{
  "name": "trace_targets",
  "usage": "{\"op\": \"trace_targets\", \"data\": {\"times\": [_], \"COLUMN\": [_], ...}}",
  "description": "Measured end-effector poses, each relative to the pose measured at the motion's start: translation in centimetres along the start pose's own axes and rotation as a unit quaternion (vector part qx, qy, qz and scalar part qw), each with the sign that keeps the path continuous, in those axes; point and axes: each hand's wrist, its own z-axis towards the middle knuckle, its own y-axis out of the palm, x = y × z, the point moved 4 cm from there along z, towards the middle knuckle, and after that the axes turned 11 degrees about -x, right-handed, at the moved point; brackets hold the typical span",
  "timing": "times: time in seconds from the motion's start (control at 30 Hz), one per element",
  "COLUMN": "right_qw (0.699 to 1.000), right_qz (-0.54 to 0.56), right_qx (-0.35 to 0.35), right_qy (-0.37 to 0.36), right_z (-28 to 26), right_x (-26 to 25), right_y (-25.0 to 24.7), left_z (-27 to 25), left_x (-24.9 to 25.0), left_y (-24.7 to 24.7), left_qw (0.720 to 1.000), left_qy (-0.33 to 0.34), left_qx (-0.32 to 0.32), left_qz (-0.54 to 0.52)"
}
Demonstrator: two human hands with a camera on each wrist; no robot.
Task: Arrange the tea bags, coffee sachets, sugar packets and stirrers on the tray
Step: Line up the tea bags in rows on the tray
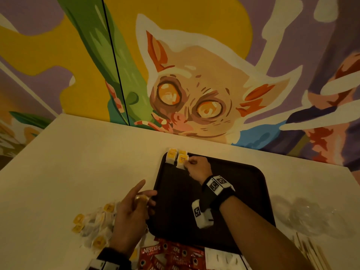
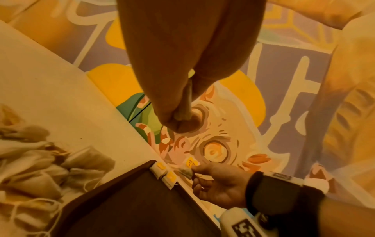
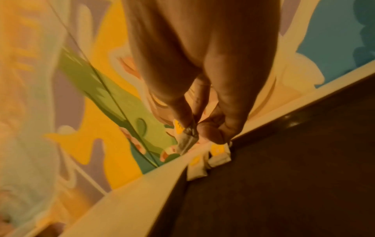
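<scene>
Tray (image 1: 243,201): a dark brown one lay on the tabletop (image 1: 87,162), its far edge near the painted wall (image 1: 194,75); most of its floor was bare.
Loose tea bags (image 1: 93,225): a tangled heap with yellow tags and strings lay on the tabletop off the tray's left edge.
Coffee sachets (image 1: 171,256): red ones lay overlapped at the tabletop's near edge, just past the tray's near rim; none were on the tray.
Stirrers (image 1: 311,252): pale sticks, blurred, lay toward the tabletop's near right corner, not on the tray.
Right hand (image 1: 196,168): it reached to the tray's far left corner, thumb and fingertips pinching a tea bag (image 1: 182,160) at its top, the bag hanging tilted above the rim.
Placed tea bags (image 1: 172,155): two leaned side by side against the far rim at that corner, tags upward.
Left hand (image 1: 134,211): it hovered at the tray's left edge, forefinger stretched out, the other fingers holding another tea bag (image 1: 141,199).
Doing it well: I judged the held bag should go down just beside the second one, same lean, tag up, its string tucked under.
Watch for: nudging the leaning pair could topple them; keeping the row tight leaves room for the other items.
</scene>
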Motion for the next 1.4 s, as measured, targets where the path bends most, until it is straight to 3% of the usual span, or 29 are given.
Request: {"op": "trace_targets", "data": {"times": [0.23,0.37,0.6,0.77,0.83,0.93,1.03,1.13,1.2,1.4], "right_qw": [0.994,0.993,0.994,0.993,0.996,0.994,0.966,0.938,0.932,0.947], "right_qz": [-0.084,-0.088,-0.026,-0.032,-0.011,0.034,0.099,0.118,0.122,0.137], "right_qx": [-0.013,0.016,0.071,0.106,0.082,-0.027,-0.143,-0.224,-0.229,-0.154], "right_qy": [0.066,0.073,0.084,0.029,-0.015,-0.098,-0.191,-0.237,-0.252,-0.245], "right_z": [5.6,7.0,7.2,4.4,2.2,-2.6,-8.8,-13.3,-14.6,-15.3], "right_x": [1.1,1.6,2.3,0.7,-0.9,-3.7,-6.2,-7.2,-7.2,-6.5], "right_y": [1.1,1.6,1.8,0.6,0.2,0.1,-0.2,-0.6,-0.8,-2.1], "left_z": [1.3,2.0,3.1,2.9,2.8,2.6,2.1,1.6,1.4,1.4], "left_x": [-0.8,-1.1,-0.3,1.0,1.8,3.2,4.4,5.8,6.3,7.1], "left_y": [-1.6,-1.9,-1.3,-0.3,0.2,1.5,2.6,3.2,3.4,3.8], "left_qw": [1.000,0.998,0.995,0.996,0.996,0.995,0.995,0.997,0.996,0.992], "left_qy": [-0.009,-0.019,-0.022,-0.008,-0.001,0.007,0.026,0.056,0.077,0.107], "left_qx": [0.003,-0.004,-0.027,-0.060,-0.051,-0.054,-0.067,-0.054,-0.038,-0.059], "left_qz": [-0.011,-0.055,-0.096,-0.068,-0.066,-0.083,-0.066,-0.019,-0.005,0.025]}}
